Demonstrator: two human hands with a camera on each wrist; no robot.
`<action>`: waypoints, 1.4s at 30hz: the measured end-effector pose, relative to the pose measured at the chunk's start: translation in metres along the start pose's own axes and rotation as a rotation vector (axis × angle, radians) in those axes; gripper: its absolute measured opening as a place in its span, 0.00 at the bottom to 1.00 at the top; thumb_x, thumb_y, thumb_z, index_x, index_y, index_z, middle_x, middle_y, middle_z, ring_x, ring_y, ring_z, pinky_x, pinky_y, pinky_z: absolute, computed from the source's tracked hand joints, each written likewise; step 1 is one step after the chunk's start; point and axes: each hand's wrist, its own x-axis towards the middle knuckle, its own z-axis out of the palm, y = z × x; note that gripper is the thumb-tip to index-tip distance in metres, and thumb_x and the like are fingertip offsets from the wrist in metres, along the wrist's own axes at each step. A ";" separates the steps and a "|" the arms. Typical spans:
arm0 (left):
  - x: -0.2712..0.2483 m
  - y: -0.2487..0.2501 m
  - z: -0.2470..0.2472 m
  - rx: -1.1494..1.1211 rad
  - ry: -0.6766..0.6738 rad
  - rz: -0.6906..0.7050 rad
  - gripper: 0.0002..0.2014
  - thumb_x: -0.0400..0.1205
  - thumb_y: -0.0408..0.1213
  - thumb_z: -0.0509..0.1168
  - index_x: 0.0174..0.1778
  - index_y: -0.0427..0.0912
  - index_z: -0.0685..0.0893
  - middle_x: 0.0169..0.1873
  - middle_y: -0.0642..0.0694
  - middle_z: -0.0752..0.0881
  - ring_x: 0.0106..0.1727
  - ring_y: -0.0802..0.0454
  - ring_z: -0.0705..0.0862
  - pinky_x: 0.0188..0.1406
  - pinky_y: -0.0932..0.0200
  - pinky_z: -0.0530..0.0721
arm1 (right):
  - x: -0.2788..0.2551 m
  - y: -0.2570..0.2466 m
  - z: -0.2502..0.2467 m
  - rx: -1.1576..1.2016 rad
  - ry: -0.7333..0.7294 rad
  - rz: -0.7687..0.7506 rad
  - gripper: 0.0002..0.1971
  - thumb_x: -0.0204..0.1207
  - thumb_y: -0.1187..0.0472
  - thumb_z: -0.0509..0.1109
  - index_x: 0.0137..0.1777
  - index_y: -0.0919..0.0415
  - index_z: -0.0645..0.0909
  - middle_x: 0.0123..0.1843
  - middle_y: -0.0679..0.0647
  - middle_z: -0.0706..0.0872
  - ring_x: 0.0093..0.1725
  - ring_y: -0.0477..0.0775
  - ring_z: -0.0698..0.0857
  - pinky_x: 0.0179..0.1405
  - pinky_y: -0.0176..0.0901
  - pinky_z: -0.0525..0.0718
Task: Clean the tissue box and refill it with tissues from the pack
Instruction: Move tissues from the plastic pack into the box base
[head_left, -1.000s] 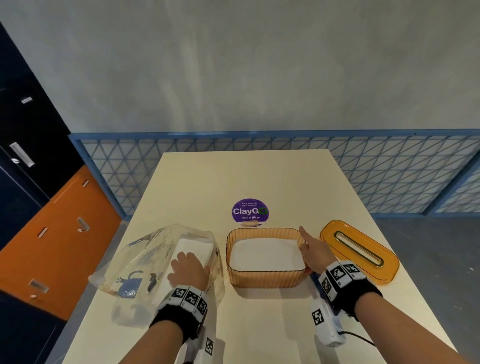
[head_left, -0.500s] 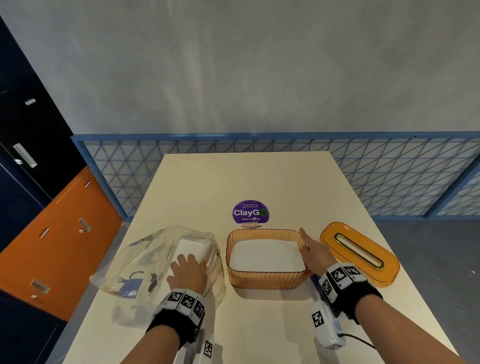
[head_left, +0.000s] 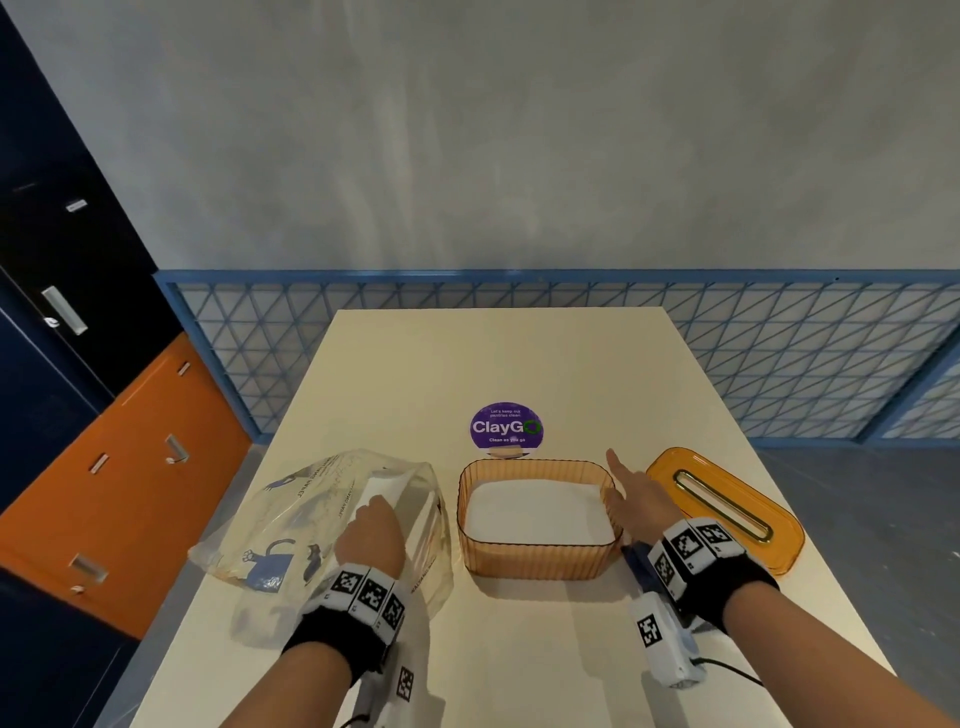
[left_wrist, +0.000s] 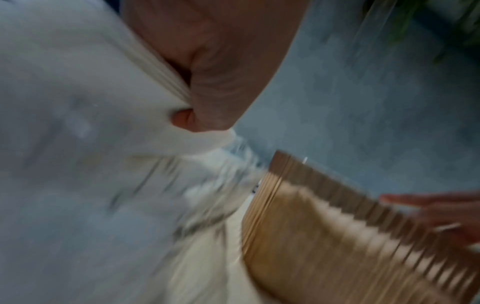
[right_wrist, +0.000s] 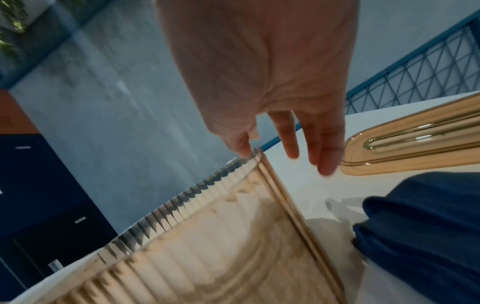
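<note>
box (head_left: 537, 558) already holds tissues, lid (head_left: 727, 512) off at right; left hand (head_left: 370, 535) pinches a stack in the pack (head_left: 291, 525), right hand (head_left: 636, 499) flat, empty, steadying the box.

Amber translucent ribbed-plastic tissue box (head_left: 537, 558): glossy, fluted walls, smooth rim. Its orange plastic lid (head_left: 724, 506) is glossier, with a polished gold-looking trim round the slot. White paper tissues (head_left: 535, 512) inside read matt and soft. Clear crinkled plastic-film pack (head_left: 311, 525) under my left hand (head_left: 370, 538) is shiny and printed. Dark blue cloth (right_wrist: 426, 230) is matt, woven. Cream table top (head_left: 498, 364) is smooth, low-sheen.
</note>
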 end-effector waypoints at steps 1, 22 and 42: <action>-0.005 0.000 -0.013 -0.061 0.009 -0.011 0.13 0.85 0.30 0.50 0.65 0.36 0.72 0.61 0.40 0.82 0.61 0.44 0.83 0.56 0.53 0.81 | 0.000 0.001 -0.002 -0.023 0.074 -0.021 0.29 0.86 0.56 0.51 0.84 0.54 0.46 0.64 0.64 0.77 0.64 0.63 0.77 0.65 0.51 0.75; -0.051 0.057 -0.033 -1.077 0.240 0.488 0.30 0.81 0.50 0.60 0.77 0.56 0.56 0.81 0.51 0.54 0.82 0.55 0.52 0.73 0.69 0.55 | -0.046 -0.086 -0.084 0.568 -0.031 -0.386 0.14 0.79 0.68 0.62 0.63 0.63 0.77 0.61 0.61 0.84 0.59 0.62 0.83 0.60 0.56 0.80; -0.026 0.072 -0.010 -1.030 -0.020 0.357 0.26 0.85 0.27 0.51 0.80 0.46 0.58 0.61 0.52 0.73 0.61 0.56 0.73 0.59 0.67 0.68 | -0.024 -0.019 0.009 0.611 0.182 -0.103 0.14 0.78 0.70 0.61 0.61 0.61 0.76 0.57 0.60 0.83 0.55 0.56 0.79 0.55 0.47 0.79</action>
